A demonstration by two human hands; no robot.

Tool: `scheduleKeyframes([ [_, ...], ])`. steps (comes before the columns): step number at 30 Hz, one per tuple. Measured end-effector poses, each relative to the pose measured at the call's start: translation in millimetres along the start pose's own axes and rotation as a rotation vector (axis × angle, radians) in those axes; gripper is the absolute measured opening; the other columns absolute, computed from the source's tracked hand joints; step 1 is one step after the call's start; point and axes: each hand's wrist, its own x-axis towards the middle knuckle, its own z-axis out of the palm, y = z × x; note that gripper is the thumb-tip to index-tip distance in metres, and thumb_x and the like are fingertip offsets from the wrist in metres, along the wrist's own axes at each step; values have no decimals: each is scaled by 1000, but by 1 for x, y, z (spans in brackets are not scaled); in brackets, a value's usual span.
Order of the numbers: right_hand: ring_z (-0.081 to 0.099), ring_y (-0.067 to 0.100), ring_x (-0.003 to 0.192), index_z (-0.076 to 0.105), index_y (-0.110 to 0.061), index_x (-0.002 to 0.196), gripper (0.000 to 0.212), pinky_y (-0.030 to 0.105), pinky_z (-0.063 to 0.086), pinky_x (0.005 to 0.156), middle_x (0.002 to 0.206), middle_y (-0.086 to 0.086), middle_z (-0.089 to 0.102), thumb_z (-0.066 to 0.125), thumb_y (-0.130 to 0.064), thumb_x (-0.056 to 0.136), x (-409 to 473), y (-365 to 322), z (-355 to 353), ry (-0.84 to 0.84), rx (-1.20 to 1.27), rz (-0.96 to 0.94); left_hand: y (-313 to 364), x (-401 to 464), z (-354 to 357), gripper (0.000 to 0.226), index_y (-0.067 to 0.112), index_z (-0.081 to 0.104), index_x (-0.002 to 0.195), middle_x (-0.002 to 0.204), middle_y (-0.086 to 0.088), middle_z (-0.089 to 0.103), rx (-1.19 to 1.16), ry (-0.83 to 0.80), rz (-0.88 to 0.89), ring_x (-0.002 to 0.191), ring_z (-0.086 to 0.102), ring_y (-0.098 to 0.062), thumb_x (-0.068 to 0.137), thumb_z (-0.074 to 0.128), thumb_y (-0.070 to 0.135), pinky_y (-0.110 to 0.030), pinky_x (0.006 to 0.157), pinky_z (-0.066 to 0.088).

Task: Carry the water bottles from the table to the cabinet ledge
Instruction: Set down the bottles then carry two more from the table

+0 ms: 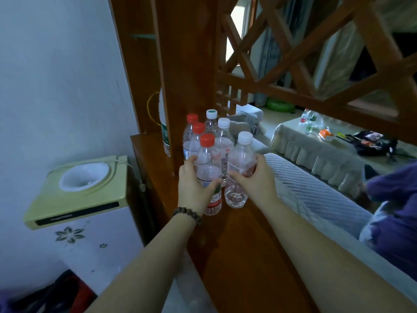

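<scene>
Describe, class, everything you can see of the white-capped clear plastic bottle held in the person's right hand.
The white-capped clear plastic bottle has a ribbed white screw cap, a see-through body and a pale label with red print. It looks nearly empty. It tilts slightly, its cap leaning right, with its base on or just above the brown wooden ledge. The right hand grips its middle. It is beside the red-capped clear bottle in the left hand.

Each hand grips 1 bottle [208, 175] on the ledge [237, 245].

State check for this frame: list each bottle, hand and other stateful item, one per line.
Left hand: grips red-capped bottle, upright on ledge.
Right hand: grips white-capped bottle, upright on ledge.
Four bottles behind: upright, capped, untouched.
Dispenser: no jug on top.
Table bottles: not yet carried.
</scene>
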Motion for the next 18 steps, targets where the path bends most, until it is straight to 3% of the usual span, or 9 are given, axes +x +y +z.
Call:
scheduleKeyframes([
  [4,62,11,92,47,-21,117,70,24,49,73,103,-8,63,84,-40,61,5,9,1,-47,33,-21,-7,-2,8,97,18,31,142,138,1,43,2,5,-17,127,43,-13,63,83,42,-32,105,41],
  [7,57,14,112,36,-23,135,94,35,49,94,128,-3,58,87,-40,58,5,24,-6,-139,65,-8,-19,-13,9,106,22,28,143,136,2,44,4,10,-55,126,44,-12,57,83,51,-33,103,43],
  [10,50,19,123,21,-26,147,108,43,44,103,142,2,47,87,-34,61,0,42,-14,-244,56,57,-29,-24,12,101,18,29,143,136,4,44,34,-5,-93,120,45,-4,60,86,38,-9,93,39],
  [11,50,20,123,21,-27,147,106,44,43,103,141,2,46,86,-31,63,-2,47,-15,-280,49,76,-31,-26,14,98,19,31,142,136,4,44,42,-7,-105,118,45,-3,62,86,34,-7,90,37],
  [13,54,20,119,24,-28,145,96,42,45,100,137,3,51,83,-25,69,-5,54,-12,-328,47,101,-37,-28,17,94,19,32,141,135,2,46,58,-13,-133,119,47,-7,64,85,33,-16,94,40],
  [18,60,16,102,38,-25,136,76,38,50,91,120,3,62,79,-18,72,-3,52,4,-275,44,98,-43,-26,23,75,18,39,133,129,-1,53,108,-13,-145,115,54,-12,71,81,28,-27,93,49],
])
